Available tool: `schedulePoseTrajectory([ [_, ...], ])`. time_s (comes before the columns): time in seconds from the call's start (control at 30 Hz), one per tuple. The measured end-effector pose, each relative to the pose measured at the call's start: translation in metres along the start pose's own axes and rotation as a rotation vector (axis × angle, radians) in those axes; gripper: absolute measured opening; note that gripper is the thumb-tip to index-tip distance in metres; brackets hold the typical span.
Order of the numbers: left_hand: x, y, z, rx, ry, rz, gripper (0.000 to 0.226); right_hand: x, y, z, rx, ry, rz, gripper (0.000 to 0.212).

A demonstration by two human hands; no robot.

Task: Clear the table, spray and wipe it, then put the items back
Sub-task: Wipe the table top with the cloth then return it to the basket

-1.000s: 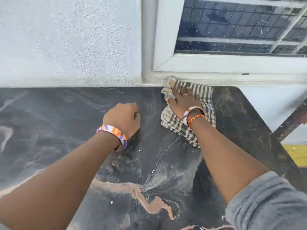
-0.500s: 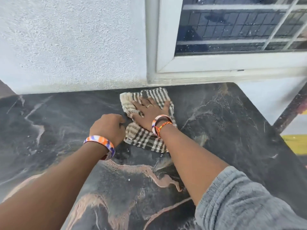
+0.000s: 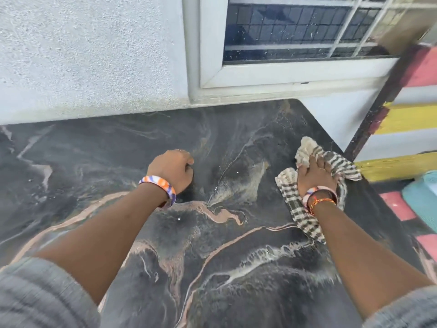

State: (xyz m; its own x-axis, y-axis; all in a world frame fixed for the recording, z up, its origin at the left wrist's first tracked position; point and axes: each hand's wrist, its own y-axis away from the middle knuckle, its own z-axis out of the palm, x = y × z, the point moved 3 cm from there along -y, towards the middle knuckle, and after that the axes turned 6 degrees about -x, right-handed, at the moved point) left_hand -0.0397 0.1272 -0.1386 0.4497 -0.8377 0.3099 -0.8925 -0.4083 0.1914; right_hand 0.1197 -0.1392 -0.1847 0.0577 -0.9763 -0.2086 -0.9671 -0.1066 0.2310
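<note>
Dark marbled table [image 3: 146, 143] runs along a white textured wall [image 3: 82, 55] under one window [image 3: 295, 31]. One striped cloth [image 3: 289, 192] lies bunched near the table's right edge, its long axis running from near to far. The right hand [image 3: 314, 177] presses down on it, fingers curled into the fabric. The left hand [image 3: 173, 170] rests as a closed fist on the bare surface, holding nothing

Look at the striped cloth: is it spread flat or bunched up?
Bunched up. The cloth is crumpled under the right hand, with folds sticking up past the fingers, on the table.
</note>
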Motion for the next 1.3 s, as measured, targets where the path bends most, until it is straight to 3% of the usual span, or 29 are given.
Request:
schedulePoseTrajectory([
  [0.23,-0.046,0.021,-0.013,0.088,0.043,-0.147,0.032,-0.148,0.108,0.052,-0.176,0.078,-0.751,0.053],
  [0.37,-0.054,0.026,-0.021,0.134,0.036,-0.194,0.027,-0.175,0.158,0.072,-0.268,0.207,-1.079,0.054],
  [0.5,-0.036,0.018,-0.021,0.131,0.067,-0.153,0.032,-0.134,0.131,0.057,-0.238,0.228,-0.978,0.052],
  [0.63,-0.009,0.007,-0.003,0.064,0.086,-0.045,0.026,-0.045,0.075,0.026,-0.167,0.217,-0.527,0.055],
  [0.77,0.011,0.002,0.012,0.108,0.049,-0.005,0.028,0.049,0.056,0.000,-0.095,0.153,-0.027,0.055],
  [0.87,0.019,-0.001,0.017,0.138,0.061,0.037,0.029,0.059,0.064,0.002,-0.089,0.079,0.087,0.055],
  [1.03,0.032,-0.008,0.020,0.194,0.093,0.112,0.022,0.016,0.101,0.022,-0.105,0.092,-0.048,0.057],
  [1.2,0.032,-0.013,0.009,0.247,0.157,0.005,0.050,-0.039,0.127,0.038,-0.203,0.199,-0.457,0.059],
  [1.3,0.020,-0.021,0.001,0.286,0.189,-0.068,0.053,-0.071,0.114,0.040,-0.253,0.262,-0.735,0.057],
])
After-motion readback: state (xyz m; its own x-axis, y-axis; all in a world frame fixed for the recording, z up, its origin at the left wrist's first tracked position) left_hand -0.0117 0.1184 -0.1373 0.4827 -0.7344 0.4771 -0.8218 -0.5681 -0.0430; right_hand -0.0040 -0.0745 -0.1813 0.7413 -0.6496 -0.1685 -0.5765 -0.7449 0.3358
